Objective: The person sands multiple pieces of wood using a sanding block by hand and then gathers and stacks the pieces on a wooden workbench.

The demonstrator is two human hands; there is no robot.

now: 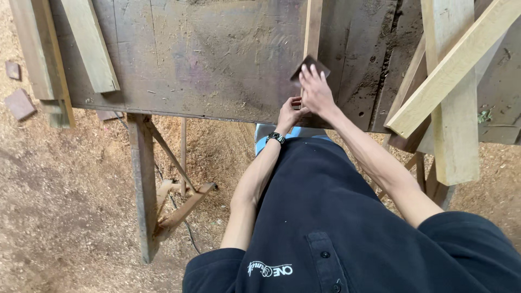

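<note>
Right hand (pixel 316 92) fingers press the dark square sandpaper sheet (pixel 309 67) onto the narrow pale wood strip (pixel 313 27) running near-to-far on the counter (pixel 206 59), left hand (pixel 290 112) pinching its near end.

light: soft, even daylight — no glare | shadows: faint, under bench | focus: sharp | edges: slight wide-angle stretch

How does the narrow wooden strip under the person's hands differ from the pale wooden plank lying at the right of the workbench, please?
The narrow wooden strip is thin and runs straight up the dark workbench; the pale wooden plank is much thicker and lies diagonally across other boards. The right hand presses dark sandpaper on the strip, the left hand steadies it; the plank is untouched. Both are light, bare wood.
</note>
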